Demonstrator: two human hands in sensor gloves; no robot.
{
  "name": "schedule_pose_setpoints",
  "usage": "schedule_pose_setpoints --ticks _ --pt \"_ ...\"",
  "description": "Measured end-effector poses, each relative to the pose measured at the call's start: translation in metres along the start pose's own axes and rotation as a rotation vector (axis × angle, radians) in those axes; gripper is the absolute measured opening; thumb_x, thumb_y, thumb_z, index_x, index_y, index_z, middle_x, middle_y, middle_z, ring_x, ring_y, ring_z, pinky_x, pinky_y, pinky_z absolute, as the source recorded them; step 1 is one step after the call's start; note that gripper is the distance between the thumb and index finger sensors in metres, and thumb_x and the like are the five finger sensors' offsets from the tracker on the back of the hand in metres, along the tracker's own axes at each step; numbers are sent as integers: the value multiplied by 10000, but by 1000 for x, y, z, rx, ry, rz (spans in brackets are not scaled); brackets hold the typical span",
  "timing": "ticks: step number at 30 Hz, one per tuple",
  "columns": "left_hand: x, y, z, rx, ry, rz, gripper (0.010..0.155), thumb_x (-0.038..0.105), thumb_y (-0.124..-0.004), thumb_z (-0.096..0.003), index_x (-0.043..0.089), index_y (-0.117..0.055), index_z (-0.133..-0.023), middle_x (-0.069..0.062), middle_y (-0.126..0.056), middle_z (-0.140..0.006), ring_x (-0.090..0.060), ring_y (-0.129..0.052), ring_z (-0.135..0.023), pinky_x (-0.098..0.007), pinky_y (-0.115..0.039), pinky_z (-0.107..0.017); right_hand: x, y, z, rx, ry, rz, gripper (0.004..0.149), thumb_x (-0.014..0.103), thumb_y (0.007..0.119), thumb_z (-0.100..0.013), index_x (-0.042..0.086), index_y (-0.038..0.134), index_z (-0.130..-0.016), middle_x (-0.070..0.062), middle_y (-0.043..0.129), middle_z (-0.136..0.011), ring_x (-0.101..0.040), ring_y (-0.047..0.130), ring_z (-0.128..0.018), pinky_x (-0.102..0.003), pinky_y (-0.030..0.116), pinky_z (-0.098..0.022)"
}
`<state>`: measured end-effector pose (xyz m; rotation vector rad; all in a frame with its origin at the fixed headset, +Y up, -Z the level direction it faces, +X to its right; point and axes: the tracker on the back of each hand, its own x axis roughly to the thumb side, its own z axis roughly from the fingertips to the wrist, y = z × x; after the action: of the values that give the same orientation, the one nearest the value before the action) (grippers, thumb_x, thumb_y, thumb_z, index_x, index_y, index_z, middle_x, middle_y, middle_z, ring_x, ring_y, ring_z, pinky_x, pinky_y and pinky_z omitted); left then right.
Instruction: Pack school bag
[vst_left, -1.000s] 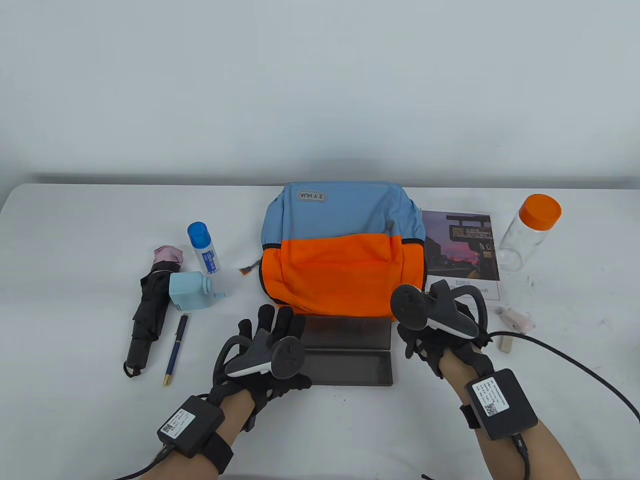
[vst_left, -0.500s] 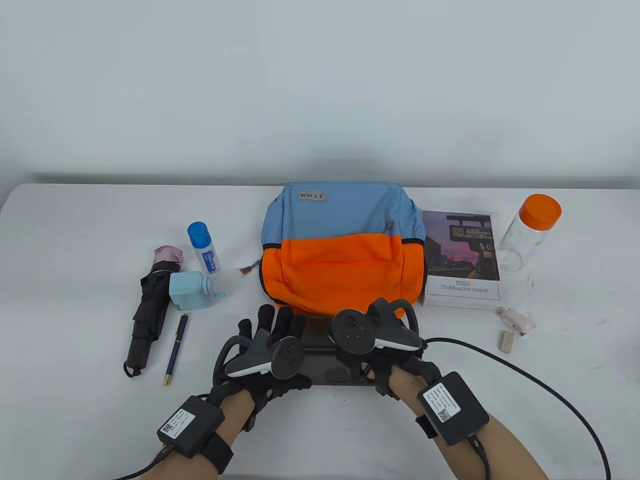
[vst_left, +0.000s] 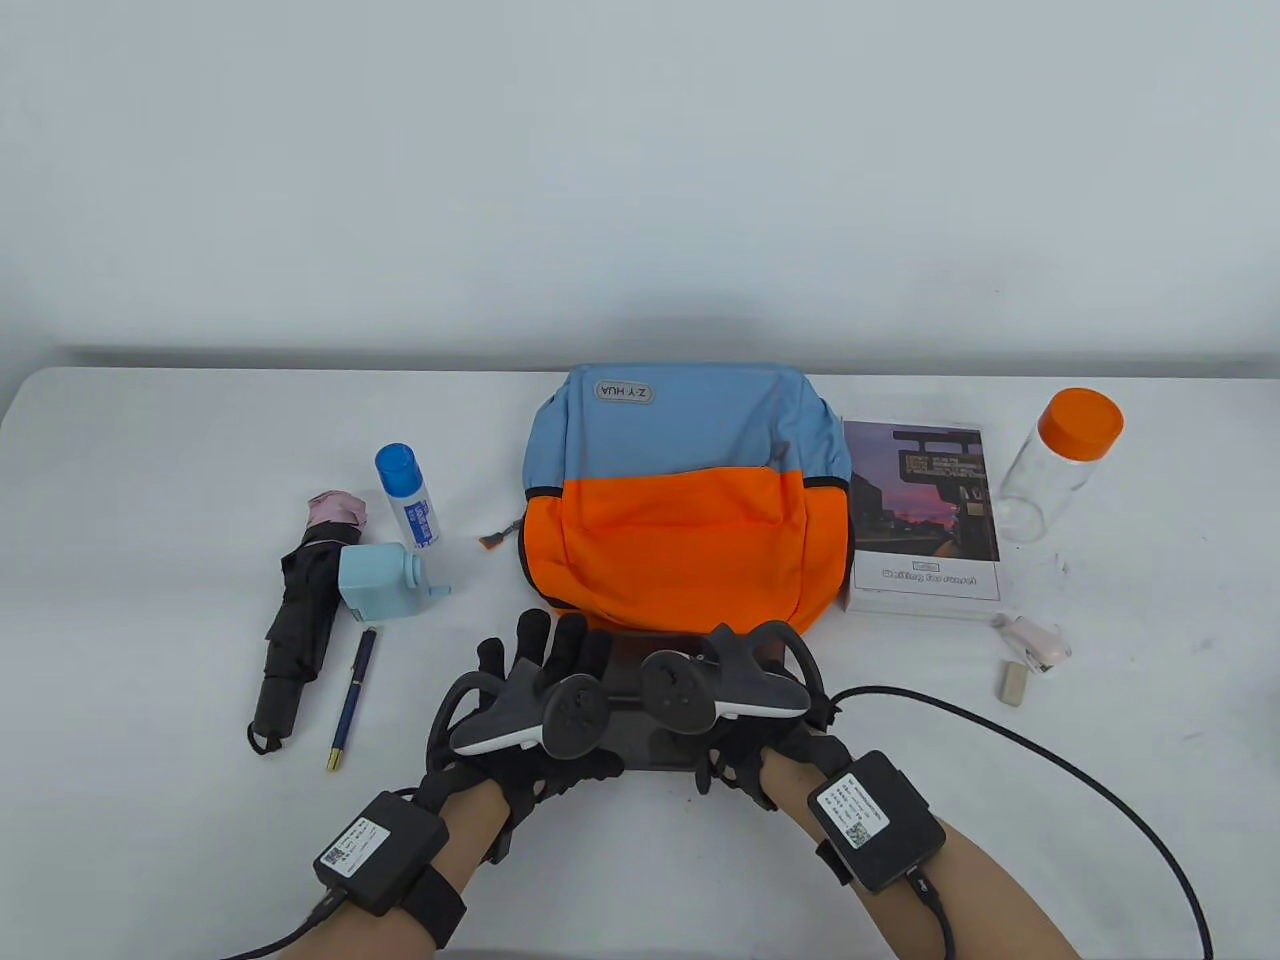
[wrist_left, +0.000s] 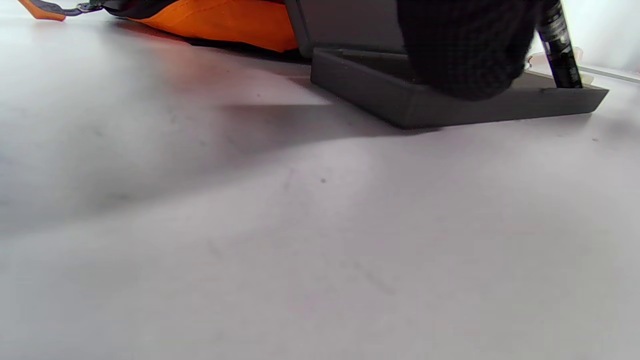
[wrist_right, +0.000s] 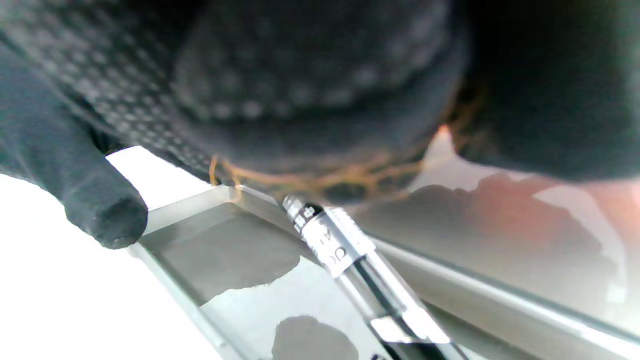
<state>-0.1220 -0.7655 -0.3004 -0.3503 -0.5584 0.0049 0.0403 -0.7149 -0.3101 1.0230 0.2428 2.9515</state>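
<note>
On the white worktop (vst_left: 150, 450), farthest out to the left of the left grip (vst_left: 540, 690), lies a folded black umbrella (vst_left: 295, 620), then a pale blue bottle (vst_left: 380, 583), a blue-capped tube (vst_left: 405, 495) and a dark blue pen (vst_left: 353, 697). The left grip lies flat with fingers spread on the left end of an open dark pencil case (vst_left: 625, 665); it pinches nothing. Just beyond both grips sits the blue and orange school bag (vst_left: 680, 500), lying closed. The right grip (vst_left: 730, 740) hovers over the case's right part; the right wrist view shows a pen (wrist_right: 350, 265) slanting into the tray under its fingers (wrist_right: 100, 210), though whether they clasp it I cannot tell. Right of it lie a book (vst_left: 920, 510), an eraser (vst_left: 1012, 683), a small pink item (vst_left: 1035, 640) and a clear, orange-capped jar (vst_left: 1060, 460).
</note>
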Motion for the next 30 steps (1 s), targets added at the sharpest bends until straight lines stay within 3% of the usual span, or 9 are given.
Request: schedule_pose_setpoints --ticks 13,24,30 --pt "4 -2 -1 -5 -14 -5 1146 616 -689 -509 41 74 -1143 -359 22 -1179 -712 15 -999 -936 -178 -620 3 35 -4 45 -3 -23 530 289 1035 -264 87 927 -743 -180 1068 -617 -120 1063 -113 -368 980 -91" --pt "4 -3 -1 -3 -14 -3 1148 616 -687 -510 34 75 -1142 -355 22 -1180 -712 14 -998 -936 -177 -618 2 32 1 60 11 -12 474 274 992 -295 117 946 -740 -172 1049 -663 -147 1072 -168 -386 976 -129" --pt "4 -3 -1 -5 -11 -6 1148 618 -682 -512 29 75 -1141 -356 22 -1179 -712 16 -997 -937 -177 -616 -15 3 17 -1 53 35 481 280 989 -295 115 943 -744 -168 1052 -662 -152 1074 -175 -388 976 -133"
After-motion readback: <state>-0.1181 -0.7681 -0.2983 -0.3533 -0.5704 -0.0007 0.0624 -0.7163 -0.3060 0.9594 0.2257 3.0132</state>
